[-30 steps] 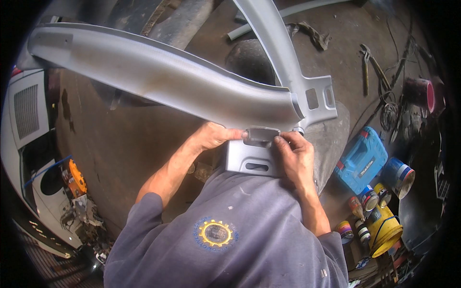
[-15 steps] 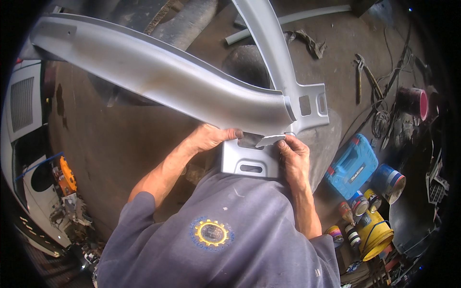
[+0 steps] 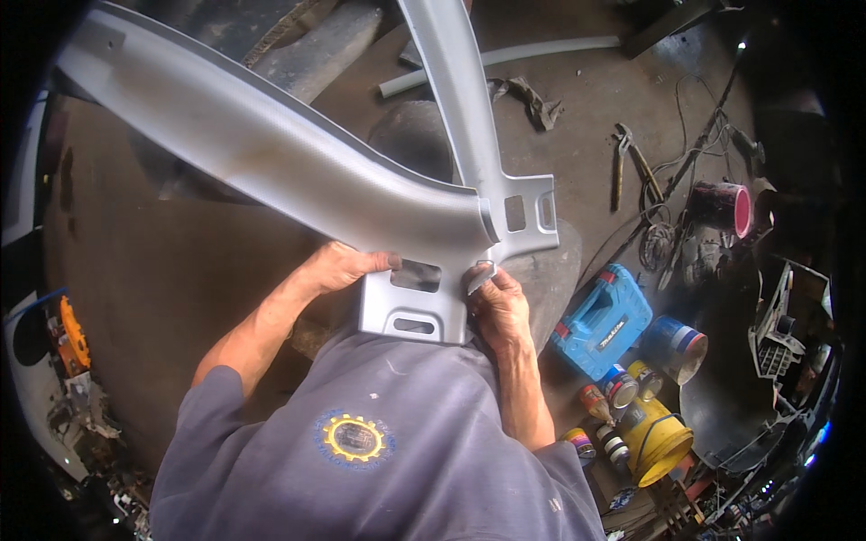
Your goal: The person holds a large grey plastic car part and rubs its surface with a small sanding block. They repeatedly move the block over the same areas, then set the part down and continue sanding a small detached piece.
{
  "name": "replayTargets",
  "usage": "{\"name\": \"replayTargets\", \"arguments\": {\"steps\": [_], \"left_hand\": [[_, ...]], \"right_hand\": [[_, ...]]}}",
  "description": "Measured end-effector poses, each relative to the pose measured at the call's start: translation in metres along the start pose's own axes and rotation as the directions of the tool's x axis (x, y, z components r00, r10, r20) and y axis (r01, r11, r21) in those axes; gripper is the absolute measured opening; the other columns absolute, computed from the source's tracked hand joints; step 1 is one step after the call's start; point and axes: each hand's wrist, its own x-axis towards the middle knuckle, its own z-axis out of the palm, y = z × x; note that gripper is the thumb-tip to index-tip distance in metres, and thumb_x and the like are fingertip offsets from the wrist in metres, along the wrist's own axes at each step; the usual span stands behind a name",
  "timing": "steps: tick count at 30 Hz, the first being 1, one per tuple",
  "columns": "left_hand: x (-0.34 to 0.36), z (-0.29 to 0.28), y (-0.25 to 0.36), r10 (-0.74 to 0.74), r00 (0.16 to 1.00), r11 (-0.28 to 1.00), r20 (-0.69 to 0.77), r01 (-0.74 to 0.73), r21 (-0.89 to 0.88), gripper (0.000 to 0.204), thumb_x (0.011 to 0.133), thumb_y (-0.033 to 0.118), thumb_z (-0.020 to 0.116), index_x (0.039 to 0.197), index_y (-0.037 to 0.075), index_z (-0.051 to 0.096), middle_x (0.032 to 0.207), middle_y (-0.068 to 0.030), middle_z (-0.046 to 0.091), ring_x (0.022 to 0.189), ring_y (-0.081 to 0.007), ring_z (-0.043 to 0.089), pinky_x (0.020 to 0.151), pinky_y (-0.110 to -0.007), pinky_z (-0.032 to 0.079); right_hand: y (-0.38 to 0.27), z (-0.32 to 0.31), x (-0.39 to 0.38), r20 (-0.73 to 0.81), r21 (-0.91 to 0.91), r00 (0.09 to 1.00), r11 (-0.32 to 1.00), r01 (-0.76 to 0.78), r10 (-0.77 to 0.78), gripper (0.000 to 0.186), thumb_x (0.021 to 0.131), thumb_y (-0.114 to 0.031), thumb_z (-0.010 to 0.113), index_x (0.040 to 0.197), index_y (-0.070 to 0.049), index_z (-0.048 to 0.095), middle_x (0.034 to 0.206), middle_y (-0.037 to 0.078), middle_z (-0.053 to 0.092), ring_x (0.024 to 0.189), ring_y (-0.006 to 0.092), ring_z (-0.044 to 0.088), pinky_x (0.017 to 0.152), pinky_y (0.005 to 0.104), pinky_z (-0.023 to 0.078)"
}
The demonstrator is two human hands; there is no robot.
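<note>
A long, curved silver-grey trim panel (image 3: 298, 167) runs from the far left down to my lap. Its near end has a rectangular opening and a smaller rounded slot. My left hand (image 3: 345, 268) is closed on the panel's left edge, thumb on top beside the rectangular opening. Between the thumb and fingers of my right hand (image 3: 502, 308) is a small folded grey sheet that looks like sandpaper (image 3: 481, 279), held at the panel's right edge. Behind it lies a second silver-grey trim panel (image 3: 456, 99) of similar shape, its slotted end just beyond my right hand.
On the floor to the right lie a blue tool case (image 3: 603, 322), several cans, a yellow bucket (image 3: 657, 440), an adjustable wrench (image 3: 622, 167), cables and a pink-lined container (image 3: 722, 209). A pale strip (image 3: 550, 50) lies at the back. An orange object (image 3: 74, 334) is at the left.
The folded sheet has moved off the rectangular opening to the panel's right edge, tilting more upright in my right hand. My left hand keeps its hold. The whole view has shifted, moving everything left.
</note>
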Motion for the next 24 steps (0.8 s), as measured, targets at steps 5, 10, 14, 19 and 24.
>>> {"name": "replayTargets", "arguments": {"steps": [5,10,14,19,24], "left_hand": [[-0.003,0.003,0.006,-0.022,1.0,0.999,-0.009,0.022,-0.033,0.028,0.089,0.026,0.077,0.099,0.001,0.07,0.087,-0.0064,0.07,0.084,-0.0175,0.066,0.078,-0.032,0.053],[-0.005,0.001,0.004,-0.014,1.0,0.999,-0.016,0.015,0.029,0.026,0.091,0.025,0.075,0.1,0.001,0.07,0.089,-0.007,0.071,0.084,-0.0172,0.066,0.08,-0.032,0.052],[-0.008,-0.004,-0.003,-0.1,0.994,0.995,-0.034,0.1,0.028,0.03,0.092,0.027,0.074,0.107,0.002,0.07,0.097,-0.0067,0.071,0.092,-0.016,0.064,0.084,-0.032,0.051],[-0.003,0.004,0.011,-0.037,0.996,0.979,-0.08,0.053,0.199,0.031,0.092,0.022,0.074,0.114,0.002,0.069,0.104,-0.0048,0.07,0.1,-0.0149,0.061,0.087,-0.032,0.05],[-0.005,-0.001,0.009,-0.083,0.996,0.992,-0.022,0.085,0.093,0.032,0.085,0.017,0.079,0.111,0.001,0.069,0.101,-0.0051,0.07,0.097,-0.0153,0.062,0.086,-0.031,0.05]], "right_hand": [[0.002,-0.007,-0.001,0.009,0.072,0.999,0.996,-0.047,0.046,0.016,0.091,-0.012,0.073,0.103,-0.003,0.071,0.093,0.001,0.069,0.081,0.0099,0.062,0.075,0.0231,0.05],[0.001,-0.004,-0.002,-0.041,0.032,0.998,0.998,-0.05,0.052,0.016,0.092,-0.012,0.072,0.104,-0.002,0.072,0.094,0.001,0.07,0.082,0.0101,0.063,0.075,0.024,0.05],[-0.017,0.032,-0.017,-0.119,-0.533,0.988,0.846,0.016,-0.094,0.021,0.091,-0.022,0.073,0.102,-0.004,0.072,0.081,0.002,0.067,0.064,0.0074,0.053,0.059,0.0212,0.041],[-0.012,0.072,-0.026,-0.137,-0.907,0.958,0.421,-0.019,-0.254,0.027,0.091,-0.026,0.068,0.098,0.0,0.073,0.086,0.02,0.072,0.079,0.0305,0.07,0.074,0.0407,0.051],[-0.013,0.077,-0.023,-0.179,-0.94,0.959,0.326,-0.101,-0.218,0.03,0.091,-0.029,0.066,0.09,0.001,0.071,0.081,0.021,0.07,0.077,0.0363,0.068,0.073,0.0435,0.051]]}}
